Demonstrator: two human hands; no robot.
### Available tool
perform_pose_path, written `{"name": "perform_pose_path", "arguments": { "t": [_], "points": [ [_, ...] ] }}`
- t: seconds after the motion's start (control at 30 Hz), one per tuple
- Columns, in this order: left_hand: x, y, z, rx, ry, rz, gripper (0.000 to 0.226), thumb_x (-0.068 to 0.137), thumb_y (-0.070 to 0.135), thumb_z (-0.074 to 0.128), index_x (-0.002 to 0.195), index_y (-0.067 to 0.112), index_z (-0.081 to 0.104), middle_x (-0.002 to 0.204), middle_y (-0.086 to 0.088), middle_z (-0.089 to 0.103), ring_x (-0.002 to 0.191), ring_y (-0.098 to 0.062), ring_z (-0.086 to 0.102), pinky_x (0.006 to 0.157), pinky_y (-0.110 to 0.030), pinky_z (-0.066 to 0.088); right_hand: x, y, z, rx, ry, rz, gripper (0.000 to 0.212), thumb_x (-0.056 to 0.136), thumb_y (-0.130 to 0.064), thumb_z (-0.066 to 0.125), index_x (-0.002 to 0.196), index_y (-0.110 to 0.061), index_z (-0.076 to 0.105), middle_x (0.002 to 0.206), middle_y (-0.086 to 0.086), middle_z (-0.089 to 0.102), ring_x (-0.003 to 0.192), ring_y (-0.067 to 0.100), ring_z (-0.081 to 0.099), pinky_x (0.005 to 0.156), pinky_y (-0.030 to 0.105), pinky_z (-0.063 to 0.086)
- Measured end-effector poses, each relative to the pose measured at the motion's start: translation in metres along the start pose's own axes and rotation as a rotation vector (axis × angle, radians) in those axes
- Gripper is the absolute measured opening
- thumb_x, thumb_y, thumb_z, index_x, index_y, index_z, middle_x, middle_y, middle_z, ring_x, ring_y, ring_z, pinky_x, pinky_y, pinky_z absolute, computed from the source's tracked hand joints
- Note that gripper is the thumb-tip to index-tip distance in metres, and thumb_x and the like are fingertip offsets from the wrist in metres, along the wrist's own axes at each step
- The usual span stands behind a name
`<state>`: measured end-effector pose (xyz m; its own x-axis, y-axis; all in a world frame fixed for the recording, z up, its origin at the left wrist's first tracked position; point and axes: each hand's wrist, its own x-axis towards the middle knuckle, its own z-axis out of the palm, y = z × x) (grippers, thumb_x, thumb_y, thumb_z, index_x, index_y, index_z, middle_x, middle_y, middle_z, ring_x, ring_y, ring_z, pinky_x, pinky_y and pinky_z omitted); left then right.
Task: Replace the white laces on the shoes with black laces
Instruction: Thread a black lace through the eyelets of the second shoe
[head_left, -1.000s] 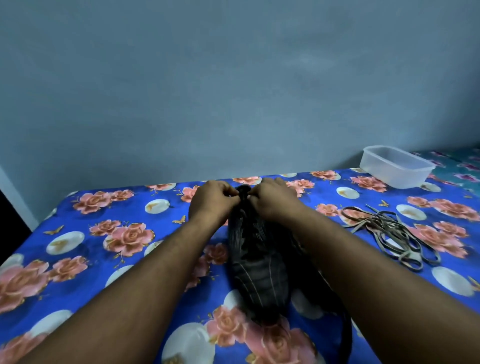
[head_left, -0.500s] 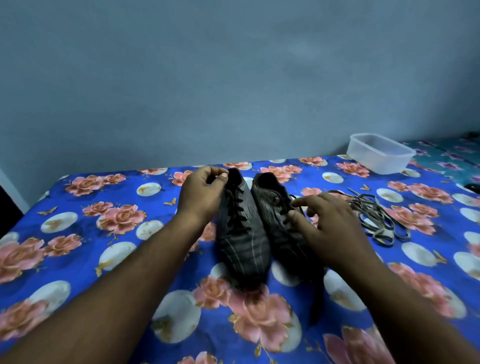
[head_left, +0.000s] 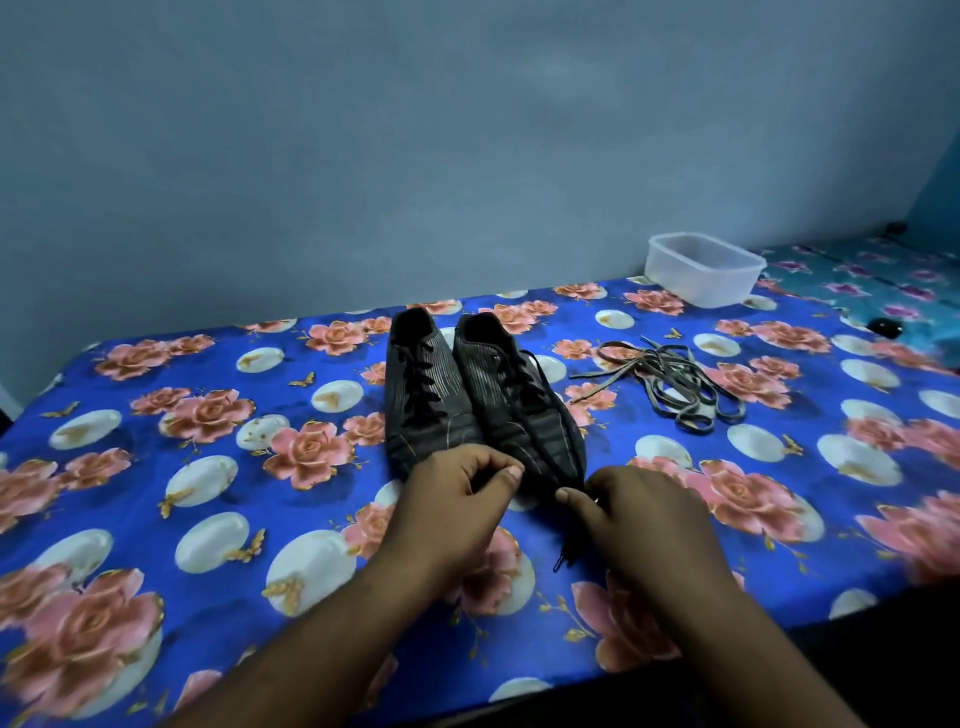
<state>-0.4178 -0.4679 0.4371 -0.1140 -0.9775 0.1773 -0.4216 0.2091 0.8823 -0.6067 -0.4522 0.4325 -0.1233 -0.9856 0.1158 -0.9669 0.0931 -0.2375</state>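
Shoes (head_left: 478, 400) side by side at table centre, black-laced. Left hand (head_left: 457, 499) curled, holding nothing visible; right hand (head_left: 634, 512) pinches the loose black lace (head_left: 563, 551) at 6 o'clock of the right shoe. Risk: a tug drags the shoe or unthreads eyelets. Removed laces (head_left: 670, 384) at 3 o'clock.

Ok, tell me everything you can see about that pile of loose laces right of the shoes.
The loose laces lie in a tangled heap of flat, pale greyish loops on the flowered blue cloth, right of the shoes and in front of the clear plastic tub. One end trails left toward the shoes. Nothing touches them; both hands are elsewhere.
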Motion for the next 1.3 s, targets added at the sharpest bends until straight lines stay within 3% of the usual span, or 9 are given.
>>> {"name": "perform_pose_path", "arguments": {
  "t": [0.1, 0.27, 0.47, 0.77, 0.9, 1.0, 1.07, 1.17, 1.3],
  "points": [
    [0.002, 0.003, 0.006, -0.089, -0.007, -0.134, 0.015, 0.097, 0.022, 0.065, 0.085, 0.022, 0.075, 0.062, 0.013, 0.065, 0.045, 0.001, 0.049, 0.048, -0.02, 0.039, -0.007, 0.003, 0.0, 0.165, -0.026, -0.043, 0.036, 0.096, -0.055, 0.054, 0.082, -0.024, 0.064, 0.081, -0.003, 0.069, 0.092, 0.021, 0.064, 0.077, 0.037, 0.049],
    [0.009, 0.019, 0.02, -0.617, -0.146, -0.559, 0.023, 0.103, 0.024, 0.054, 0.099, 0.009, 0.071, 0.06, 0.002, 0.053, 0.038, -0.01, 0.034, 0.039, -0.014, 0.027, -0.017, 0.01, -0.01, 0.52, 0.002, -0.205, 0.033, 0.099, -0.04, 0.056, 0.068, -0.029, 0.051, 0.06, -0.006, 0.055, 0.065, 0.011, 0.054, 0.066, 0.039, 0.044],
    [0.043, 0.038, 0.027, -0.786, -0.265, -0.627, 0.033, 0.109, 0.028, 0.037, 0.107, 0.013, 0.066, 0.052, 0.009, 0.028, 0.036, -0.003, 0.018, 0.031, -0.015, 0.013, -0.016, 0.017, -0.03, 0.567, -0.109, -0.431, 0.02, 0.102, -0.027, 0.056, 0.085, -0.022, 0.062, 0.071, -0.005, 0.059, 0.071, 0.011, 0.056, 0.064, 0.026, 0.041],
    [0.086, 0.041, 0.021, -0.773, -0.239, -0.649, 0.031, 0.11, 0.025, 0.033, 0.093, 0.018, 0.058, 0.044, 0.011, 0.028, 0.031, -0.002, 0.016, 0.028, -0.015, 0.011, 0.006, 0.041, -0.042, 0.453, -0.307, -0.453, 0.018, 0.101, -0.032, 0.058, 0.087, -0.04, 0.065, 0.094, -0.01, 0.059, 0.087, 0.003, 0.056, 0.075, 0.019, 0.041],
    [0.097, 0.033, 0.012, -0.464, -0.181, -0.502, 0.024, 0.108, 0.023, 0.044, 0.09, 0.014, 0.059, 0.052, 0.005, 0.039, 0.034, -0.005, 0.027, 0.033, -0.016, 0.024, 0.037, 0.049, -0.053, 0.111, -0.358, -0.317, 0.012, 0.101, -0.037, 0.057, 0.098, -0.04, 0.068, 0.101, -0.012, 0.06, 0.086, -0.002, 0.055, 0.075, 0.021, 0.043],
    [0.108, 0.027, -0.006, 0.158, -0.088, -0.195, 0.029, 0.1, 0.028, 0.061, 0.076, 0.011, 0.065, 0.059, -0.002, 0.058, 0.044, -0.018, 0.052, 0.048, -0.027, 0.045, 0.072, 0.04, -0.059, -0.038, -0.206, -0.184, 0.015, 0.101, -0.034, 0.057, 0.103, -0.034, 0.071, 0.096, -0.006, 0.066, 0.089, 0.017, 0.063, 0.076, 0.033, 0.051],
    [0.119, 0.026, -0.018, 0.534, -0.004, -0.032, 0.033, 0.095, 0.034, 0.067, 0.068, 0.015, 0.06, 0.064, 0.001, 0.061, 0.065, -0.024, 0.064, 0.059, -0.031, 0.046, 0.095, 0.029, -0.057, -0.069, -0.043, -0.195, 0.016, 0.101, -0.036, 0.057, 0.102, -0.029, 0.072, 0.094, -0.002, 0.068, 0.092, 0.024, 0.063, 0.073, 0.034, 0.049],
    [0.133, 0.026, -0.029, 0.743, 0.139, 0.115, 0.024, 0.092, 0.036, 0.07, 0.073, 0.022, 0.064, 0.075, 0.004, 0.065, 0.084, -0.024, 0.065, 0.064, -0.029, 0.037, 0.128, 0.006, -0.047, 0.171, 0.12, -0.214, 0.019, 0.099, -0.034, 0.061, 0.104, -0.022, 0.076, 0.097, 0.001, 0.074, 0.094, 0.025, 0.065, 0.077, 0.036, 0.05],
    [0.151, 0.027, -0.034, 0.738, 0.277, 0.218, 0.016, 0.09, 0.034, 0.073, 0.097, 0.021, 0.079, 0.094, -0.005, 0.076, 0.093, -0.029, 0.068, 0.076, -0.034, 0.052, 0.163, -0.03, -0.033, 0.503, 0.223, -0.252, 0.019, 0.096, -0.03, 0.067, 0.104, -0.018, 0.079, 0.093, 0.001, 0.077, 0.086, 0.016, 0.066, 0.068, 0.026, 0.038]
  ]
}}
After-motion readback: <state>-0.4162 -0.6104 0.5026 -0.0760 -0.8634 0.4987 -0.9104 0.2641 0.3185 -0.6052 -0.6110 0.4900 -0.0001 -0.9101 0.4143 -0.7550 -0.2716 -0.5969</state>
